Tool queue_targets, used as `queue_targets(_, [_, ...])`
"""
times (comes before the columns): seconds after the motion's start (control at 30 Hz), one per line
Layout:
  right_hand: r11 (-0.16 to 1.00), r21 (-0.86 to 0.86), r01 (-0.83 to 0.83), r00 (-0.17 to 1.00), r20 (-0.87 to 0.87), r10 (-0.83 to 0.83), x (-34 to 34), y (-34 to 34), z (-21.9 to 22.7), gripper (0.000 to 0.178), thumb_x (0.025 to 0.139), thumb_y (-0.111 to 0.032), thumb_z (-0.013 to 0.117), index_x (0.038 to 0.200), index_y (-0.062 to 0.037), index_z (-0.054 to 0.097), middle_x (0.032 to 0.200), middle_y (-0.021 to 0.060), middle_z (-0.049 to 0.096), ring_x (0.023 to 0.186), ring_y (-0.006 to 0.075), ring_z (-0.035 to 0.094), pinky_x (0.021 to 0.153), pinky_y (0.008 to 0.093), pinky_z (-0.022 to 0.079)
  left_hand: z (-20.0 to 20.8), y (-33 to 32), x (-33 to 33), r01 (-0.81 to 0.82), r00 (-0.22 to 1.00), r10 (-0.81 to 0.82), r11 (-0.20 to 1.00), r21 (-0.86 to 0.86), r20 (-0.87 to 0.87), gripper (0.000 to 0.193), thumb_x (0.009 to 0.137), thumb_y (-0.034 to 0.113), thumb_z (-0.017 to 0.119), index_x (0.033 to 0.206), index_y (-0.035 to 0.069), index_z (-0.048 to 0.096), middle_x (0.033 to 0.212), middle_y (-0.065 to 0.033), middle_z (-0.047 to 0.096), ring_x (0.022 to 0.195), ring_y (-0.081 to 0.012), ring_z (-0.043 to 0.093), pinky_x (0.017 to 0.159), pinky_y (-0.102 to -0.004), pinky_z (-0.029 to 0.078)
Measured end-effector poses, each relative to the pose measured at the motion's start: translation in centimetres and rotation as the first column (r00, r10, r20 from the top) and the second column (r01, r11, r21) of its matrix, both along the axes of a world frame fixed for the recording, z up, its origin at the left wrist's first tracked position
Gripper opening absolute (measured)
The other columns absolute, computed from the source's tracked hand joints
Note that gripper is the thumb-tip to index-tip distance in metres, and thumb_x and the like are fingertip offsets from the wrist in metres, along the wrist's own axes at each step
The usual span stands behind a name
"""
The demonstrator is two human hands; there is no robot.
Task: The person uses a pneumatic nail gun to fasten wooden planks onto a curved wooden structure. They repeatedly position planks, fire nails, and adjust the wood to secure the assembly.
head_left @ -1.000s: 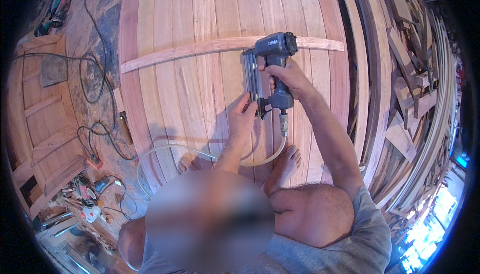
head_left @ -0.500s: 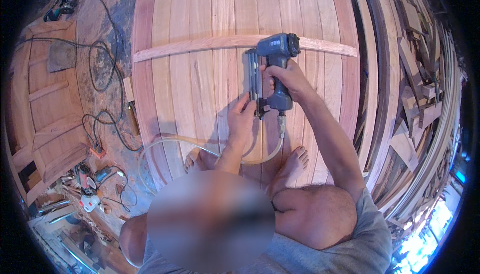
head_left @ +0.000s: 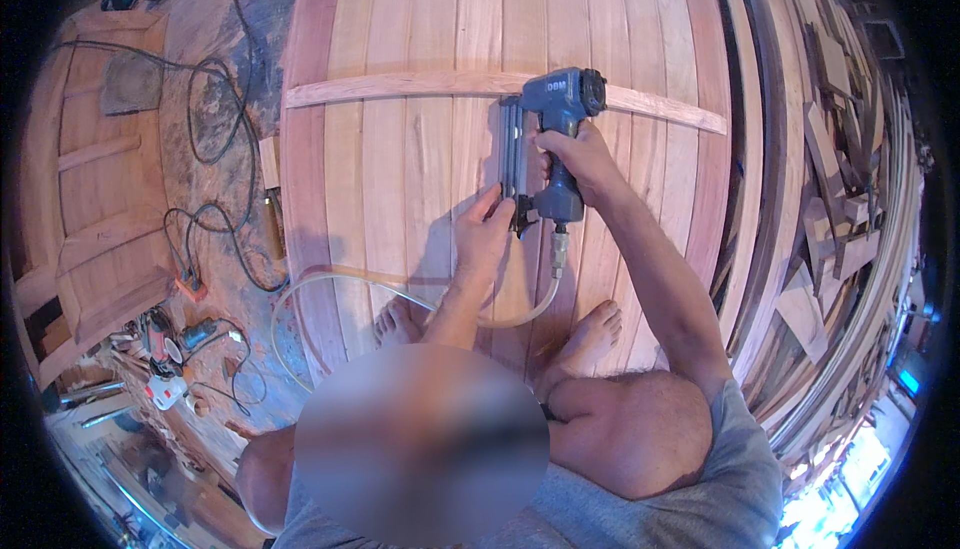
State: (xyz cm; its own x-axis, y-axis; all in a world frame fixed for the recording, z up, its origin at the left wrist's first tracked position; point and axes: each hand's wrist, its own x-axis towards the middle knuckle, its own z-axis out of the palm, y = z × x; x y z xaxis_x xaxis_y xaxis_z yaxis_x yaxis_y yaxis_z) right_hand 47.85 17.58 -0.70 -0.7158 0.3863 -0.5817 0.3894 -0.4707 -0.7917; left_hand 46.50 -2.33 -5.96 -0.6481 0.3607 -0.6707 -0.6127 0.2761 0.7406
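My right hand (head_left: 583, 164) is wrapped round the grip of a dark blue-grey pneumatic nail gun (head_left: 556, 94). The gun's nose is over a narrow wooden batten (head_left: 400, 85) that crosses a panel of long reddish planks (head_left: 385, 169). My left hand (head_left: 484, 226) has its fingertips and thumb closed on the lower end of the gun's magazine (head_left: 511, 154). A clear air hose (head_left: 530, 319) joins the base of the grip through a metal coupling and loops to the left. Whether the gun's tip touches the batten is hidden.
My bare feet (head_left: 597, 329) rest on the planks. At left lie a panelled wooden door (head_left: 110, 219), a tangled dark cable (head_left: 245, 129) and an angle grinder (head_left: 160, 339). Long boards (head_left: 757, 169) and wood offcuts (head_left: 803, 314) are piled at right.
The view has shifted slightly, so the panel sits a little further right. Both hands keep the same hold on the nail gun, which stays over the batten.
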Motion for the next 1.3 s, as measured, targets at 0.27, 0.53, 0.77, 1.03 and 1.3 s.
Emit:
queue_targets(0.27, [0.996,-0.082,-0.030,0.999,-0.038,0.027,-3.3,-3.2,-0.7,0.016,0.089,-0.006,0.067,0.104,0.0006,0.066,0.072,0.0037,0.062,0.060,0.0135,0.061,0.054,0.0301,0.052,-0.3,-2.9,-2.4,-0.126,0.988,0.119,0.990,-0.068,-0.096,0.048,0.096,0.019,0.071,0.137,-0.005,0.063,0.125,-0.0124,0.072,0.107,-0.0143,0.067,0.093,-0.0276,0.053])
queue_targets(0.53, [0.996,-0.083,-0.026,0.999,-0.029,0.023,-5.5,-4.6,-0.9,0.016,0.089,-0.005,0.065,0.104,0.0007,0.065,0.071,0.0036,0.061,0.058,0.0136,0.060,0.052,0.0310,0.052,-1.1,-4.4,-4.1,-0.129,0.991,0.126,0.989,-0.078,-0.042,0.050,0.093,0.022,0.074,0.135,-0.003,0.065,0.117,-0.0123,0.075,0.101,-0.0143,0.069,0.090,-0.0272,0.054])
queue_targets(0.77, [0.999,-0.046,-0.024,0.999,-0.024,0.023,-5.0,-5.2,-0.2,0.015,0.088,-0.006,0.065,0.103,-0.0028,0.065,0.074,0.0039,0.061,0.061,0.0144,0.061,0.054,0.0323,0.053,-0.6,-4.6,-4.7,-0.009,0.987,-0.013,0.991,-0.134,-0.157,0.055,0.090,0.027,0.075,0.135,-0.003,0.065,0.110,-0.0145,0.075,0.097,-0.0169,0.069,0.087,-0.0288,0.055])
queue_targets(1.03, [0.977,-0.206,0.051,0.987,0.162,-0.018,-3.3,-8.1,1.2,0.016,0.089,-0.005,0.064,0.105,-0.0050,0.065,0.081,0.0047,0.065,0.062,0.0145,0.062,0.053,0.0319,0.054,4.8,-11.5,-9.4,0.520,0.829,-0.498,0.854,-0.024,0.254,0.063,0.090,0.030,0.076,0.141,-0.002,0.058,0.117,-0.0120,0.070,0.101,-0.0202,0.069,0.084,-0.0333,0.058])
queue_targets(1.3, [0.987,-0.115,0.112,0.988,0.123,-0.098,-2.4,-11.0,0.9,0.024,0.089,-0.007,0.065,0.113,-0.0035,0.065,0.072,0.0043,0.062,0.056,0.0143,0.060,0.052,0.0321,0.054,-1.2,-14.4,-8.4,0.422,0.815,-0.506,0.852,-0.310,-0.282,0.061,0.093,0.028,0.073,0.146,0.002,0.055,0.121,-0.0106,0.070,0.101,-0.0192,0.069,0.091,-0.0325,0.055])
